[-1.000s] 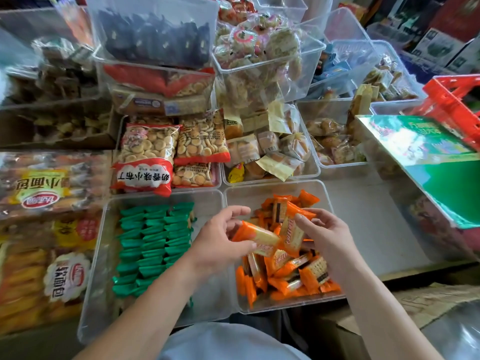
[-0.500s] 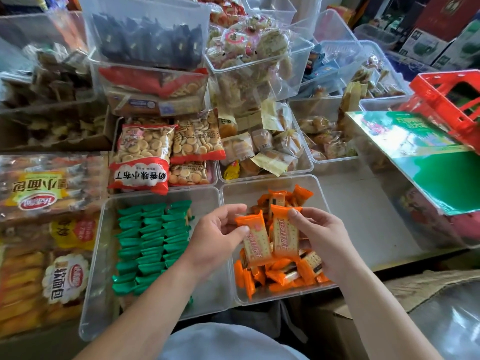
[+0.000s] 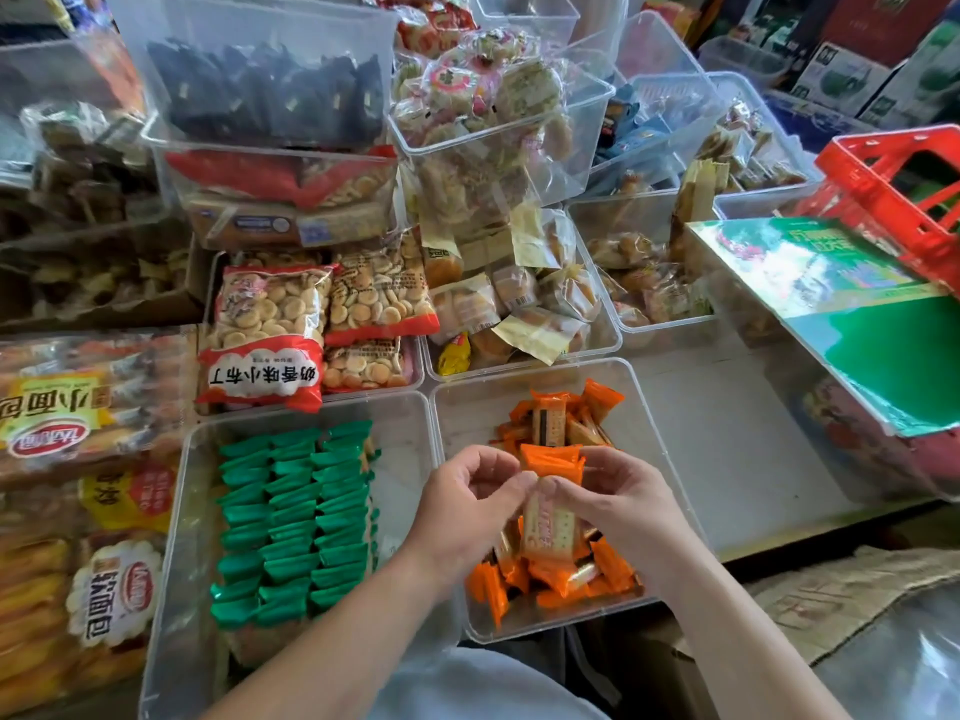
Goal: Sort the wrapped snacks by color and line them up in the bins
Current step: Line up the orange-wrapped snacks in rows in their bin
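The left hand (image 3: 467,506) and right hand (image 3: 623,511) pinched a stack of orange snacks (image 3: 549,517) over their bin (image 3: 467,407), apparently squaring it. The next move likely called for a neat row like the green snacks (image 3: 296,511).

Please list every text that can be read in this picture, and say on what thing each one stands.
"奶香味小布丁": red band of the biscuit bag.
"小面包": yellow label of the bread pack.
"软面包": white label of the lower bread pack.
Too blurred to read: print on the green box and on the held orange snacks.
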Available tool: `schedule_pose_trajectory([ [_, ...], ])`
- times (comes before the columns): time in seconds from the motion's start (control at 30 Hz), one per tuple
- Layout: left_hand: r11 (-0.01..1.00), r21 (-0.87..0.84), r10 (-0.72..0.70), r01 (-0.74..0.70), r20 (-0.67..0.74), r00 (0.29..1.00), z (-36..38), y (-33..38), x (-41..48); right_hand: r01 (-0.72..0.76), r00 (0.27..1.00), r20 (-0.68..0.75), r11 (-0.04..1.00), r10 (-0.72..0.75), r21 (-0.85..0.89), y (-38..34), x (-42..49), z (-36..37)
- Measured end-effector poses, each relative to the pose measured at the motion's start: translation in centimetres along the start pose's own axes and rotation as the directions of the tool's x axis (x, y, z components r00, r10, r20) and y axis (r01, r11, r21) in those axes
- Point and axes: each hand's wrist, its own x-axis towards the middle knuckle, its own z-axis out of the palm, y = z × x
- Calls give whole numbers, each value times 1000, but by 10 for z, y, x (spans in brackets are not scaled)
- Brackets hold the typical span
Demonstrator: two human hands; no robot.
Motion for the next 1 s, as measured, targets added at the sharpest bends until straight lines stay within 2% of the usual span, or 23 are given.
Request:
schedule_pose_trajectory([
  [0.1, 957, 276, -91, 95, -24, 996, 10, -22, 8, -14, 980, -198, 1000, 10, -18, 7, 16, -10],
  [0.17, 914, 386, -133, 125, -5, 991, 18, -36, 12, -17, 965, -262, 999, 8, -31, 10, 28, -16],
  [0.3, 863, 498, -118, 91, 25, 993, 34, -45, 37, -35, 961, -275, 999, 28, -19, 14, 49, -24],
  [0.43, 765, 587, -289, 265, -54, 956, 42, -57, 84, -64, 961, -268, 998, 66, 16, 21, 63, -25],
  [0.57, 738, 582, -400, 341, -29, 916, 49, -61, 111, -55, 960, -276, 998, 51, -4, 28, 68, -30],
  [0.83, 639, 741, -272, 207, -35, 962, 48, -59, 111, -30, 953, -302, 1000, 29, 2, 32, 71, -38],
  [0.93, 534, 832, -216, 151, -39, 976, 44, -51, 109, -41, 952, -301, 999, 48, 31, 34, 71, -37],
  [1.0, 565, 818, -168, 112, -19, 986, 39, -44, 105, -37, 951, -304, 999, 46, 36, 33, 71, -38],
])
